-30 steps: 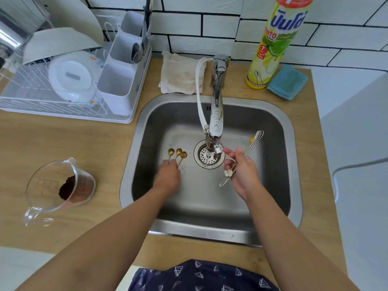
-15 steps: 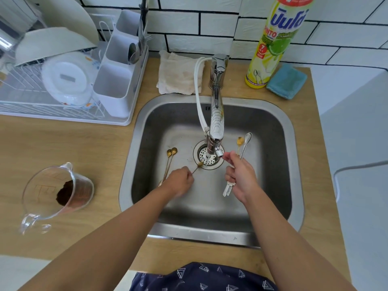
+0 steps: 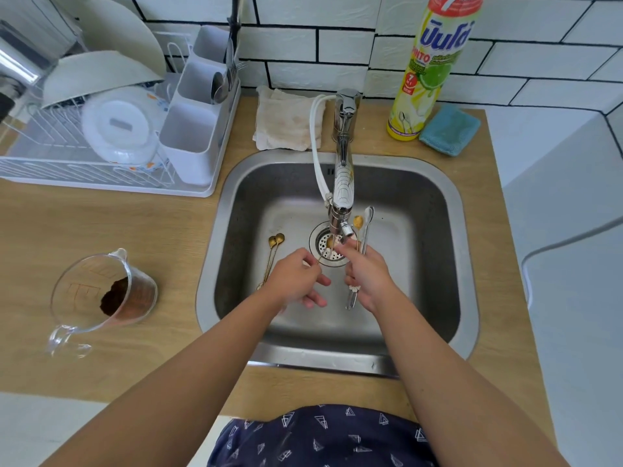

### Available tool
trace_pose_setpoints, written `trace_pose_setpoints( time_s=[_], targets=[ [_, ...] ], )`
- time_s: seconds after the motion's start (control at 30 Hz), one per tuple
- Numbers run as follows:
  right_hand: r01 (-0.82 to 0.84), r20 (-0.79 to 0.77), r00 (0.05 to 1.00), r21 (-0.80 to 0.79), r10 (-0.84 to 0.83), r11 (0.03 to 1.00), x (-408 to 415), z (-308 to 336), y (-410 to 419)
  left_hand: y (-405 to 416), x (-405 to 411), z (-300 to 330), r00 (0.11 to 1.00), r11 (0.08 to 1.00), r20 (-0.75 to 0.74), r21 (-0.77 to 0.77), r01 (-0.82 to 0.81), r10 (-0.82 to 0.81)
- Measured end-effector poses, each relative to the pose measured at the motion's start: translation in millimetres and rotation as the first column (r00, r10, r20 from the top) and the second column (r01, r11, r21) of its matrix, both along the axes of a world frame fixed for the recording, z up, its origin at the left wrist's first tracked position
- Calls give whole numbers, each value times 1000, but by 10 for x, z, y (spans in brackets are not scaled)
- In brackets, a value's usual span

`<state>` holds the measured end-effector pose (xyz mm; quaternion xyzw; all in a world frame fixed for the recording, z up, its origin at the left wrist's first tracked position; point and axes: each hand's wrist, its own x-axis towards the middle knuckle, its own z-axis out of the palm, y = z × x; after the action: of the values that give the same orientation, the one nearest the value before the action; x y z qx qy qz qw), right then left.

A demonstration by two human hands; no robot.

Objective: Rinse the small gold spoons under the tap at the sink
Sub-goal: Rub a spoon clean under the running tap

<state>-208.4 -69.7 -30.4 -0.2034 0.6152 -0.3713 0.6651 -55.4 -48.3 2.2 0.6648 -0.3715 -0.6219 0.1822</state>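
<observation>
Under the tap (image 3: 343,183), over the drain (image 3: 328,246): left hand (image 3: 296,281) pinching one gold spoon (image 3: 326,248), right hand (image 3: 365,276) gripping two spoons (image 3: 362,227), two more spoons (image 3: 274,251) lying left of the drain.

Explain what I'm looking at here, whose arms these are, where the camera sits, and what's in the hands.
There is no machine here. A person wears a camera on the head, so the single view looks down along their own bare arms at a steel sink set in a wooden counter.

The left hand pinches one small gold spoon under the tap, with its bowl over the drain. The right hand holds a gold spoon and a silver spoon together. Two more gold spoons lie on the sink floor.

On the counter stand a dish rack, a folded cloth, a dish soap bottle, a blue sponge and a glass measuring jug holding brown powder.
</observation>
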Motion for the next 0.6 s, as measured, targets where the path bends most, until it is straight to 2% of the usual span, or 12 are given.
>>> trace_pose_setpoints(
  time_s=[0.27,0.4,0.6],
  targets=[
    [-150,-69,987,-57,146,987,102,11,26,65,-41,95,996,999,-78,-5,48,-48],
    [-170,-161,975,-90,154,981,121,15,-98,95,-32,89,996,994,30,-54,90,-89],
    [-193,-353,923,-80,153,978,73,6,-248,80,-9,90,989,988,83,-79,132,-125]
  ],
)
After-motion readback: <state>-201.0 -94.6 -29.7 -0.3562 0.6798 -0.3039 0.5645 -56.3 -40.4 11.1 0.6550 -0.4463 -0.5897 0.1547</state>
